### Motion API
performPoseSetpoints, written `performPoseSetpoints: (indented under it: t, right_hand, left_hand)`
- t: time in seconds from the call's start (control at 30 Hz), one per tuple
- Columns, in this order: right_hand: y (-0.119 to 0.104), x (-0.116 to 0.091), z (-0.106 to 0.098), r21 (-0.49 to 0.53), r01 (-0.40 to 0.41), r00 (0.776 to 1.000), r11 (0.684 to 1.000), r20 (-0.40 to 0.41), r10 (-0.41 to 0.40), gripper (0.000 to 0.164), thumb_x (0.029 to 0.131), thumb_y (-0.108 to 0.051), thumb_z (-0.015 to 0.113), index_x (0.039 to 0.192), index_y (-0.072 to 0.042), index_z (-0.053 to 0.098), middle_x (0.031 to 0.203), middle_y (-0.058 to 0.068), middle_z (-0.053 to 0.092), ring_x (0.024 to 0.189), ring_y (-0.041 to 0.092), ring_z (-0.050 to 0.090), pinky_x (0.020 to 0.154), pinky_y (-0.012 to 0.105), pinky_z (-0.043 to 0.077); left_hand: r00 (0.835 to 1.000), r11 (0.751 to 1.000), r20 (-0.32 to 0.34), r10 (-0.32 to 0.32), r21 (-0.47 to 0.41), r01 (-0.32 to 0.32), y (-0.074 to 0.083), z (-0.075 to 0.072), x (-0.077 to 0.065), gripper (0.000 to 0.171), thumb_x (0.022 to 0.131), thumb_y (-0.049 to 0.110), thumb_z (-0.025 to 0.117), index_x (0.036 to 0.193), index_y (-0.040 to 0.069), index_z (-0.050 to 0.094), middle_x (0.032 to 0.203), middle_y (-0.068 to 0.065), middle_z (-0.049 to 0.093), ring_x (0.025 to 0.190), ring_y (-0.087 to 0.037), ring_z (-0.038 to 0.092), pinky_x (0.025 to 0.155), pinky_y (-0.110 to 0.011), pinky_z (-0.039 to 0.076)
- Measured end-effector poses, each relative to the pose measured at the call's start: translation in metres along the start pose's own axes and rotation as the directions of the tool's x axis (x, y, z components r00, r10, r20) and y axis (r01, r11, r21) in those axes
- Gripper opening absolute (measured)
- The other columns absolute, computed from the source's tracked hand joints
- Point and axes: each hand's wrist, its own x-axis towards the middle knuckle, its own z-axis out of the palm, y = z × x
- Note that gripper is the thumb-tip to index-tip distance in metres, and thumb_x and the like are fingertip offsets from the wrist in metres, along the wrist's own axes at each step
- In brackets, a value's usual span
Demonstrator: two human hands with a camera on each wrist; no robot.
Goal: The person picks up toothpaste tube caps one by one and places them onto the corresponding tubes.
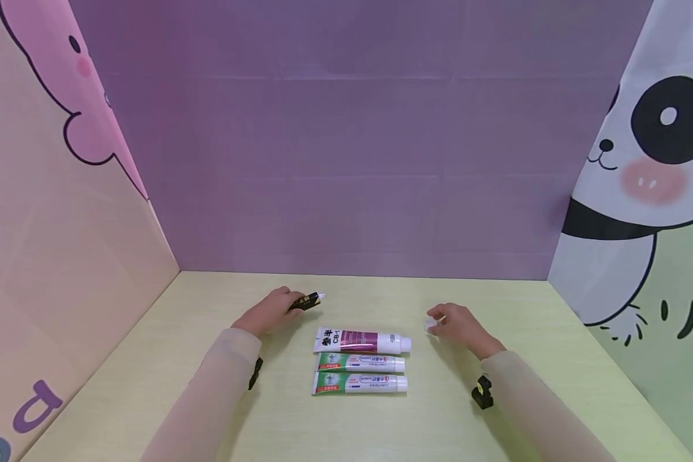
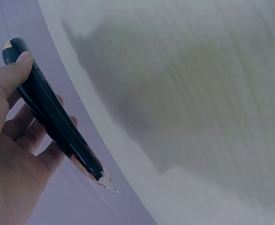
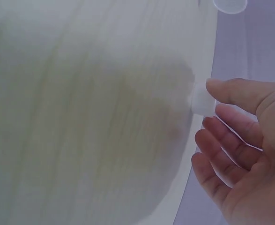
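My left hand (image 1: 271, 310) pinches a black toothpaste tube (image 1: 306, 301) with gold lettering, holding it over the back left of the table. In the left wrist view, the thumb presses the far end of this tube (image 2: 53, 105), and its white nozzle (image 2: 105, 179) is uncapped. At the right, my right hand (image 1: 459, 327) holds a small white cap (image 1: 431, 325). The right wrist view has the cap (image 3: 204, 100) between thumb and forefinger, other fingers loosely bent. Between the hands lie a purple-and-white toothpaste tube (image 1: 360, 341) and two green-and-white toothpaste tubes (image 1: 375, 364), stacked in parallel rows.
The pale wooden table (image 1: 358, 430) meets a purple back wall (image 1: 352, 160). A pink cartoon panel (image 1: 92, 212) stands at the left, and a panda panel (image 1: 641, 269) at the right. A white round piece (image 3: 231, 4) shows at the right wrist view's top edge.
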Motion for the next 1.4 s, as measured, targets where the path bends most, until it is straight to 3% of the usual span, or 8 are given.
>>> performPoseSetpoints:
  t: [0.27,0.6,1.13,1.4]
  right_hand:
    - [0.000,0.000,0.002,-0.031,-0.010,1.000,0.999,-0.014,0.009,0.025,0.089,-0.005,0.075,0.111,0.005,0.068,0.100,0.010,0.067,0.092,0.026,0.062,0.082,0.042,0.053]
    - [-0.001,-0.001,0.001,-0.020,-0.024,1.000,1.000,-0.006,0.024,0.025,0.090,-0.008,0.074,0.111,0.003,0.068,0.100,0.009,0.068,0.094,0.026,0.063,0.084,0.042,0.053]
    - [-0.004,-0.014,-0.003,0.047,0.026,0.999,0.999,-0.029,-0.025,0.023,0.089,-0.006,0.074,0.110,0.000,0.067,0.103,0.010,0.070,0.096,0.028,0.067,0.084,0.043,0.054]
    - [-0.009,-0.020,-0.007,0.060,0.064,0.997,0.996,-0.038,-0.062,0.023,0.088,-0.006,0.073,0.110,-0.002,0.067,0.099,0.006,0.069,0.093,0.025,0.067,0.077,0.038,0.055]
  left_hand:
    - [0.999,0.999,-0.012,0.040,-0.016,-0.041,0.011,-0.005,0.004,0.040,0.101,0.018,0.063,0.134,-0.004,0.058,0.105,-0.015,0.058,0.090,-0.024,0.054,0.085,-0.042,0.049]
    - [0.994,0.994,-0.047,0.103,-0.031,-0.104,0.025,-0.012,0.005,0.037,0.100,0.016,0.063,0.131,-0.005,0.060,0.105,-0.015,0.059,0.089,-0.023,0.055,0.084,-0.041,0.050]
    - [0.980,0.982,-0.061,0.187,-0.017,-0.189,0.048,-0.019,0.001,0.037,0.100,0.017,0.064,0.131,-0.003,0.061,0.111,-0.014,0.062,0.094,-0.023,0.057,0.087,-0.040,0.051]
    - [0.970,0.972,-0.067,0.235,-0.006,-0.236,0.059,-0.020,-0.004,0.038,0.100,0.018,0.065,0.130,-0.004,0.061,0.111,-0.013,0.063,0.094,-0.022,0.057,0.086,-0.039,0.052]
